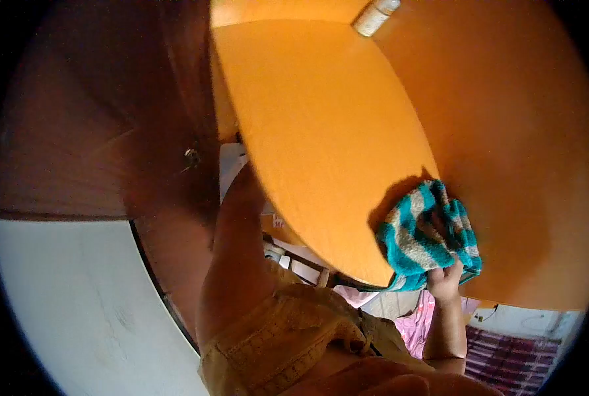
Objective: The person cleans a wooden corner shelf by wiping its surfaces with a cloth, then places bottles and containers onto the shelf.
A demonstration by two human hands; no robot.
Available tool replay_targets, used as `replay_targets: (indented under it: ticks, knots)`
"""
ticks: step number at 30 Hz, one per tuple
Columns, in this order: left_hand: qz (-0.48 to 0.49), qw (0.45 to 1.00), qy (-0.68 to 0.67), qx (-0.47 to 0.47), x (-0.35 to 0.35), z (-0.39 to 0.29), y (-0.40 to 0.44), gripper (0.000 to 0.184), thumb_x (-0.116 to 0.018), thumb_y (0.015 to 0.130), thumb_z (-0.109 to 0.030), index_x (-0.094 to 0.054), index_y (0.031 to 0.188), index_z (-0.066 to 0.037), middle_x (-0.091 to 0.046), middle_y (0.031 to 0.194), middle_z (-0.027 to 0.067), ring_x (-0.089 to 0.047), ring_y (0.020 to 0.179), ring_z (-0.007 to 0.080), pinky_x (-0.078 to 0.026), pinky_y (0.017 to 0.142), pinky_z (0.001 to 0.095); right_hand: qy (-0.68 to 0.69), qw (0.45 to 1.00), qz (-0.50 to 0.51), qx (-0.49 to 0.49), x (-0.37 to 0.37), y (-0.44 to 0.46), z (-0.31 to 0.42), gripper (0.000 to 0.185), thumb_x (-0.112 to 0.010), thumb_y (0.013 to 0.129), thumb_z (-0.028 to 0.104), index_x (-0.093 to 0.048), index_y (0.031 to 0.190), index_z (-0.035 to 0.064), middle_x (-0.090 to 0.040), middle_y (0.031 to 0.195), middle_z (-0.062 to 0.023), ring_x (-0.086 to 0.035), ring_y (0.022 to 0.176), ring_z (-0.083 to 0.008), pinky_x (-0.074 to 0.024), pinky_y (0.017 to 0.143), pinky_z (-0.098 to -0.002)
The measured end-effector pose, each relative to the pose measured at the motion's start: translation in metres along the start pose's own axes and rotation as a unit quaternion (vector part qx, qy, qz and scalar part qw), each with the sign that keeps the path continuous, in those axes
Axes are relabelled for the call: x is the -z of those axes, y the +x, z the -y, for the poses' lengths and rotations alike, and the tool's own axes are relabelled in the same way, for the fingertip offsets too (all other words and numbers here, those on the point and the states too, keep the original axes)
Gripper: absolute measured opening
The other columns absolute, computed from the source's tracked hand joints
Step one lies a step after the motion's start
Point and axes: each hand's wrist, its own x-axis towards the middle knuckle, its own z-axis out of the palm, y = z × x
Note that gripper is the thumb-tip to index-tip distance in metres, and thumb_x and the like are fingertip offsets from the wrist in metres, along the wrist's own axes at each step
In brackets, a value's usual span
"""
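Note:
My right hand [444,280] is closed on a teal and pale grey striped towel [418,231]. The bunched towel lies against the orange wooden surface [334,132], near the rounded end of its brightly lit part. Some of my fingers are hidden in the folds. On the left, a bare limb [235,244] runs up behind the edge of the orange surface. My left hand does not show.
A small whitish bottle [375,18] stands on the orange surface at the top. Left is a dark brown panel [96,152] with a small metal fitting [191,158]. A white panel [83,297] fills the lower left. Below right hangs dark checked cloth [505,356].

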Motion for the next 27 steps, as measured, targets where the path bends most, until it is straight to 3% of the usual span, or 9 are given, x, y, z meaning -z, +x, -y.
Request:
replay_targets:
  ticks: [3, 7, 9, 13, 19, 21, 23, 24, 27]
  knots:
    - [0.005, 1.000, 0.022, 0.003, -0.006, 0.000, 0.012, 0.047, -0.064, 0.086, -0.021, -0.051, 0.124, 0.002, -0.058, 0.115, 0.0192, -0.057, 0.106, 0.0335, -0.047, 0.092, 0.0407, -0.002, 1.000, 0.001, -0.023, -0.001, 0.004, 0.014, 0.036, -0.050, 0.082, 0.007, -0.060, 0.114, -0.0067, -0.060, 0.123, -0.0164, -0.058, 0.110, -0.0253, -0.0411, 0.098, -0.0343]
    - [-0.001, 1.000, 0.029, 0.005, -0.009, 0.001, 0.019, 0.046, -0.062, 0.087, -0.019, -0.049, 0.126, 0.002, -0.057, 0.117, 0.0181, -0.056, 0.107, 0.0319, -0.046, 0.093, 0.0399, -0.029, 0.998, -0.021, 0.052, -0.003, 0.018, 0.025, 0.046, -0.052, 0.081, 0.006, -0.055, 0.125, -0.0054, -0.055, 0.132, -0.0169, -0.051, 0.122, -0.0276, -0.0354, 0.105, -0.0354]
    - [-0.008, 1.000, 0.027, 0.005, -0.009, 0.002, 0.022, 0.046, -0.061, 0.088, -0.019, -0.048, 0.127, 0.001, -0.056, 0.118, 0.0176, -0.056, 0.108, 0.0311, -0.046, 0.093, 0.0395, -0.095, 0.993, -0.012, 0.076, -0.001, 0.016, 0.019, 0.054, -0.062, 0.076, 0.012, -0.054, 0.127, -0.0016, -0.054, 0.132, -0.0178, -0.050, 0.123, -0.0326, -0.0343, 0.106, -0.0397]
    - [-0.025, 1.000, 0.015, 0.004, -0.008, 0.002, 0.024, 0.045, -0.060, 0.090, -0.017, -0.046, 0.129, 0.001, -0.055, 0.120, 0.0165, -0.055, 0.109, 0.0295, -0.046, 0.094, 0.0387, -0.110, 0.990, -0.001, 0.083, -0.001, 0.026, 0.039, 0.050, -0.052, 0.082, 0.009, -0.051, 0.131, -0.0031, -0.049, 0.138, -0.0169, -0.047, 0.126, -0.0299, -0.0311, 0.108, -0.0376]
    - [-0.110, 0.991, -0.079, -0.005, -0.007, 0.018, -0.005, 0.045, -0.057, 0.092, -0.015, -0.042, 0.131, 0.000, -0.053, 0.123, 0.0149, -0.054, 0.111, 0.0272, -0.045, 0.095, 0.0375, -0.031, 0.997, -0.014, 0.072, -0.003, 0.021, 0.031, 0.049, -0.053, 0.082, 0.012, -0.053, 0.130, -0.0022, -0.052, 0.136, -0.0161, -0.048, 0.125, -0.0303, -0.0312, 0.108, -0.0384]
    - [-0.171, 0.973, -0.153, -0.023, -0.008, 0.027, -0.031, 0.045, -0.057, 0.093, -0.014, -0.041, 0.132, 0.000, -0.052, 0.124, 0.0144, -0.053, 0.111, 0.0264, -0.044, 0.096, 0.0371, 0.025, 0.997, -0.033, 0.058, -0.007, 0.025, 0.038, 0.049, -0.054, 0.082, 0.012, -0.054, 0.129, -0.0018, -0.052, 0.135, -0.0167, -0.048, 0.125, -0.0307, -0.0316, 0.108, -0.0386]
    - [-0.237, 0.940, -0.241, -0.043, -0.013, 0.039, -0.074, 0.045, -0.056, 0.093, -0.013, -0.040, 0.133, 0.000, -0.052, 0.125, 0.0138, -0.053, 0.112, 0.0256, -0.044, 0.096, 0.0367, -0.068, 0.993, -0.032, 0.088, -0.004, 0.025, 0.038, 0.051, -0.055, 0.081, 0.011, -0.053, 0.130, -0.0019, -0.053, 0.134, -0.0173, -0.049, 0.124, -0.0310, -0.0318, 0.107, -0.0386]
    - [-0.268, 0.920, -0.284, -0.049, -0.016, 0.046, -0.101, 0.045, -0.055, 0.094, -0.013, -0.040, 0.134, 0.000, -0.052, 0.125, 0.0136, -0.053, 0.112, 0.0252, -0.044, 0.096, 0.0365, -0.129, 0.984, -0.050, 0.109, -0.002, 0.023, 0.032, 0.054, -0.059, 0.079, 0.021, -0.054, 0.128, -0.0018, -0.054, 0.131, -0.0192, -0.050, 0.121, -0.0363, -0.0349, 0.105, -0.0400]
    - [-0.362, 0.825, -0.430, -0.060, -0.014, 0.058, -0.196, 0.044, -0.054, 0.095, -0.012, -0.038, 0.135, -0.001, -0.051, 0.126, 0.0127, -0.052, 0.113, 0.0240, -0.044, 0.097, 0.0359, -0.050, 0.992, -0.077, 0.083, -0.007, 0.024, 0.038, 0.052, -0.059, 0.080, 0.024, -0.056, 0.126, -0.0012, -0.055, 0.130, -0.0196, -0.051, 0.120, -0.0368, -0.0352, 0.104, -0.0405]
